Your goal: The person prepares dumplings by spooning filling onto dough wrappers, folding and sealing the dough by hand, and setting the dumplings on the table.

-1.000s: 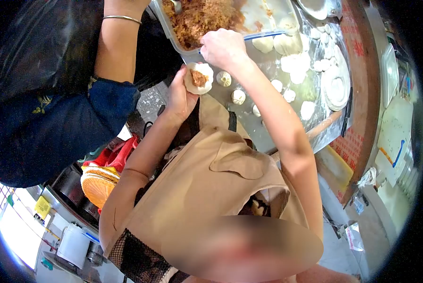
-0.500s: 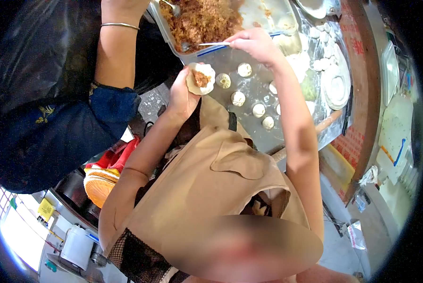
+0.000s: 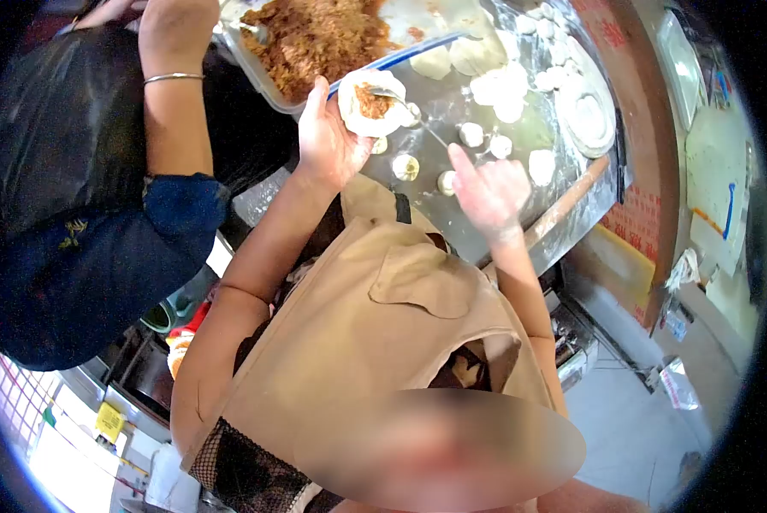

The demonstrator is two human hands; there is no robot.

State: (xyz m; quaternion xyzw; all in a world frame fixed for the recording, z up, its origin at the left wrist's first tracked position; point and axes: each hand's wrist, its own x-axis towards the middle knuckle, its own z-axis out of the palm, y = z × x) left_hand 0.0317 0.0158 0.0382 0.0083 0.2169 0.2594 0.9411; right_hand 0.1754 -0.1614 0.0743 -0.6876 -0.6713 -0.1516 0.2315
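My left hand [image 3: 325,144] cups a round dough wrapper [image 3: 356,121] at the table's near edge, with a heap of brown filling [image 3: 371,104] in its middle. Across from it, my right hand [image 3: 493,191] grips the handle of a metal spoon [image 3: 435,134]. The spoon's bowl rests on or just over the filling in the wrapper. Several small pleated buns, one of them [image 3: 406,168] close to my left hand, stand on the metal table between and beyond my hands.
A plastic tub [image 3: 269,84] of brown filling [image 3: 315,43] stands at the far left. Rolled wrappers [image 3: 496,88], small dough pieces [image 3: 554,34] and a rolling pin [image 3: 570,201] lie toward the right. Another person's arm [image 3: 178,128], with a bracelet, is close on my left.
My right hand has brought the spoon from the tub's edge down to the wrapper. My left hand still holds the wrapper, now tilted more toward the spoon. The view has shifted.
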